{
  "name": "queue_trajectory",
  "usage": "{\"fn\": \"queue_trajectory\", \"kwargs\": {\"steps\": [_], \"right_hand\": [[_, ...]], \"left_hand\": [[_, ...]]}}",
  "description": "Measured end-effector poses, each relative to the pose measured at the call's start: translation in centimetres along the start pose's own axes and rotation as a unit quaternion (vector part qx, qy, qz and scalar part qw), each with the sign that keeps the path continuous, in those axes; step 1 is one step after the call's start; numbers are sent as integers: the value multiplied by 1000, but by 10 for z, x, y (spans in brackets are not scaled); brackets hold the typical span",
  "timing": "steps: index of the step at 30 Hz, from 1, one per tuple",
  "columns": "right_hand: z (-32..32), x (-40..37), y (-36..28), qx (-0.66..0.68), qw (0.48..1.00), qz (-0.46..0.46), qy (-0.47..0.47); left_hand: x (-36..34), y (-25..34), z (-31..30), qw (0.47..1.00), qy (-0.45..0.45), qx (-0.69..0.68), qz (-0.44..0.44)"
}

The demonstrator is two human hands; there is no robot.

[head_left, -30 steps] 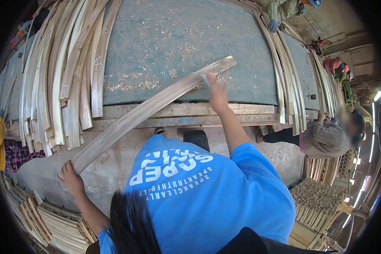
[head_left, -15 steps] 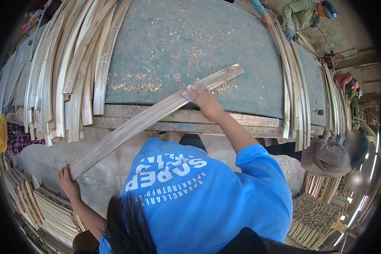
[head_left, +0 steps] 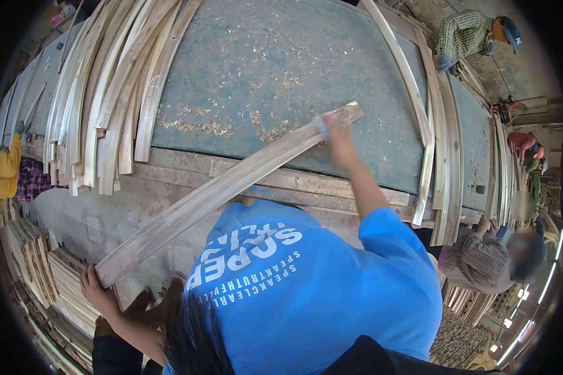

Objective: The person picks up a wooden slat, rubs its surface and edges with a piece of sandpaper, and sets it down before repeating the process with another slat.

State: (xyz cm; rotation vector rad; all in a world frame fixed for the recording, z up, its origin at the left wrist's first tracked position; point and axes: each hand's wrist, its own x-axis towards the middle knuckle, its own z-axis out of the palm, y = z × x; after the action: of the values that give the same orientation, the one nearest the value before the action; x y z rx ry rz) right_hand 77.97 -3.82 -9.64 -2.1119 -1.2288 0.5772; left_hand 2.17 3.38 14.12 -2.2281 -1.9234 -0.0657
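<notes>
One board [head_left: 213,190] crosses the worktop's [head_left: 381,147] near edge: your left hand [head_left: 97,292] grips its overhanging end; press evenly with what seems a pale pad [head_left: 321,127] in your right hand [head_left: 340,141].

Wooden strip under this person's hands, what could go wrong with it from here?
The strip's near end juts past the table edge, with only the left hand at it; if that grip slips, it could tip down. That hand and the right hand look ungloved, so a splinter seems possible. Wood chips lie beside the strip; any beneath might make it rock.
</notes>
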Motion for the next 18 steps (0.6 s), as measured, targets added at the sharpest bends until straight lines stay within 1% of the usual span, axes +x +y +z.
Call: {"fn": "queue_trajectory", "kwargs": {"steps": [1, 2, 3, 4, 5, 6, 7, 9, 10, 12, 13, 15, 17, 18], "right_hand": [[1, 2, 19, 5, 1000, 0, -3], [-14, 3, 8, -96, 993, -49, 38], [-30, 6, -5, -196, 972, -100, 81], [-31, -2, -27, -195, 972, -103, 82], [-19, -22, -57, -168, 977, -132, 18], [-14, -32, -72, -139, 976, -162, -48], [-19, -29, -69, -137, 975, -166, -49], [-24, -33, -61, -171, 953, -237, -75], [-40, -22, -52, -70, 986, -145, -45], [-74, 6, -2, -134, 989, -31, -47], [-70, 4, 5, -133, 989, -33, -48], [-60, -8, 8, -237, 964, -119, -13], [-58, -39, -49, -223, 949, -209, -77], [-61, -40, -49, -219, 949, -211, -78]], "left_hand": [[-7, 12, -9, 1000, -1, 6, -1], [-12, 33, -21, 1000, -6, 24, -5], [-14, 47, -30, 999, -10, 39, -9], [-18, 48, -35, 999, -8, 32, -9], [-21, 52, -40, 999, -6, 32, -12], [-26, 56, -46, 999, -19, 25, -26], [-30, 59, -51, 998, -32, 19, -40], [-38, 63, -58, 998, -26, 37, -32], [-42, 68, -63, 999, -23, 30, -36], [-49, 82, -74, 998, -11, 27, -54], [-51, 86, -81, 998, -10, 27, -56], [-56, 97, -95, 996, 3, 63, -65], [-59, 93, -100, 994, -2, 76, -73], [-60, 94, -104, 994, -4, 85, -70]]}}
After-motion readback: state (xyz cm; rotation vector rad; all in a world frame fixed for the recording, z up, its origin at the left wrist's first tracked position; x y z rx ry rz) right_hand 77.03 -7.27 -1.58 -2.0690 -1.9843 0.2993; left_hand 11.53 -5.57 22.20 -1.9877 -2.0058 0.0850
